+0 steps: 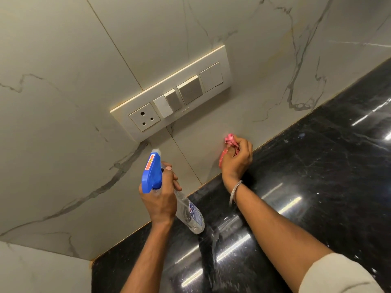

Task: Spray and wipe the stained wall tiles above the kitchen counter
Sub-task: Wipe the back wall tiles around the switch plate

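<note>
Tiled wall: 1 spray bottle L hand, 1 cloth R hand.

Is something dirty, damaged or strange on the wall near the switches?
Yes. The switch plate has brownish grime along its edges, and faint yellowish streaks mark the wall tiles to its right. Nothing looks broken or spilled.

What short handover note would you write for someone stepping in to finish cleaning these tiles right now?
Left hand: gripping the clear spray bottle with blue trigger head, nozzle aimed at the wall.
Right hand: pressing a crumpled pink cloth on the white marble-veined wall tiles, low down by the black polished counter.
Done: cannot tell.
Left: orange-brown staining shows near the cream switch panel and along tile joints.
</note>
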